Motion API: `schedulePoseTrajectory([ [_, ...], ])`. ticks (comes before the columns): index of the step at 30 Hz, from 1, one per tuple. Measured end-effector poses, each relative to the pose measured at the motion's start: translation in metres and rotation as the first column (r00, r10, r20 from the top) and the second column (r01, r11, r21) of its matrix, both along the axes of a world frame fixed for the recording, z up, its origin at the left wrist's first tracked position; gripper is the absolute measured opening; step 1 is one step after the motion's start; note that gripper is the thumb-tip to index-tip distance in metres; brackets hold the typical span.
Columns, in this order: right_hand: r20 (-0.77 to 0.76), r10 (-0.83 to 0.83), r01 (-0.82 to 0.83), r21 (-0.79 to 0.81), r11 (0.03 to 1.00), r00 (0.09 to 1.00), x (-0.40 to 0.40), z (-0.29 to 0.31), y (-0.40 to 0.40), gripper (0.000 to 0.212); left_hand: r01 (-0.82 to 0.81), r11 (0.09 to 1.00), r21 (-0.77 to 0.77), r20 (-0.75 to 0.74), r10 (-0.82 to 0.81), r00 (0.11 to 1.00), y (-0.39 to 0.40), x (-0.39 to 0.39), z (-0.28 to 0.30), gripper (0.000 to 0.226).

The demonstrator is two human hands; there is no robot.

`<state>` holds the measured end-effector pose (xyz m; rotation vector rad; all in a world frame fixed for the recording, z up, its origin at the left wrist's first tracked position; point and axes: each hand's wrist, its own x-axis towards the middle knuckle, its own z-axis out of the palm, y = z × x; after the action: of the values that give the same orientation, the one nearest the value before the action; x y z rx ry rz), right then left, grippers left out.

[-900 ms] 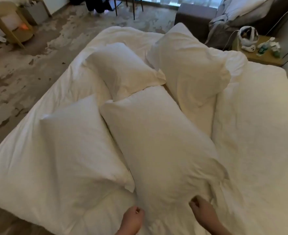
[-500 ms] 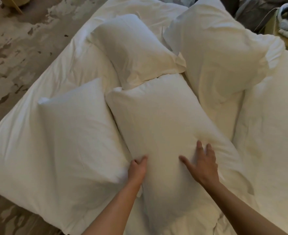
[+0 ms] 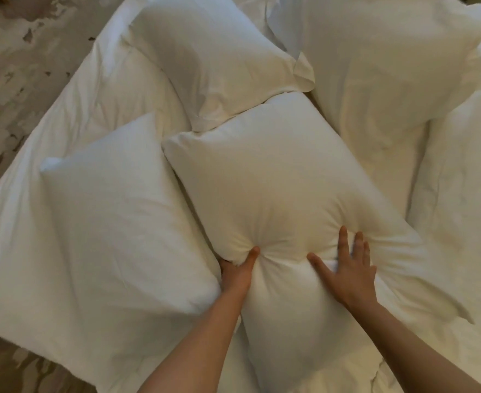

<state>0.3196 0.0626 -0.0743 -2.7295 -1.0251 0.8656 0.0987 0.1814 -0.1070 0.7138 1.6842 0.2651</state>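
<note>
On the bed [image 3: 460, 180] | my left hand [image 3: 238, 272] now pinches middle pillow [image 3: 276, 180] edge | right hand [image 3: 347, 268] spread, pressing higher up | plumping starts

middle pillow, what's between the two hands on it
In the head view, only puckered fabric of the middle pillow spans the gap between the left hand and the right hand; nothing else lies there.
</note>
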Motion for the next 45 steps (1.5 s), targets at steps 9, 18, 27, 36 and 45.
schedulePoseTrajectory([
  [9, -0.103, -0.113, 0.116, 0.024, 0.993, 0.988, 0.018, 0.029, -0.02, 0.11, -0.033, 0.98, 0.195, -0.003, 0.034, 0.999, -0.023, 0.025, 0.04, 0.052],
  [18, -0.274, -0.217, 0.275, 0.196, 0.941, 0.937, 0.028, 0.094, -0.072, 0.116, 0.286, 0.77, 0.571, -0.063, -0.306, 0.95, -0.042, 0.044, 0.186, 0.046],
  [27, -0.156, -0.029, 0.111, 0.549, 0.828, 0.987, -0.035, 0.16, -0.149, 0.096, 0.806, 0.154, 0.571, -0.52, -0.693, 0.5, -0.095, 0.013, 0.296, 0.056],
  [36, 0.512, 0.401, -0.649, 0.576, 0.496, 0.76, -0.015, 0.26, -0.124, 0.071, 0.815, -0.51, 0.276, -0.81, -0.58, -0.09, -0.159, -0.041, 0.339, 0.031],
  [45, 0.526, 0.552, -0.757, 0.357, 0.547, 0.647, -0.081, 0.186, -0.165, 0.061, 0.956, -0.239, 0.171, -0.792, -0.61, -0.011, -0.203, -0.132, 0.285, 0.053],
])
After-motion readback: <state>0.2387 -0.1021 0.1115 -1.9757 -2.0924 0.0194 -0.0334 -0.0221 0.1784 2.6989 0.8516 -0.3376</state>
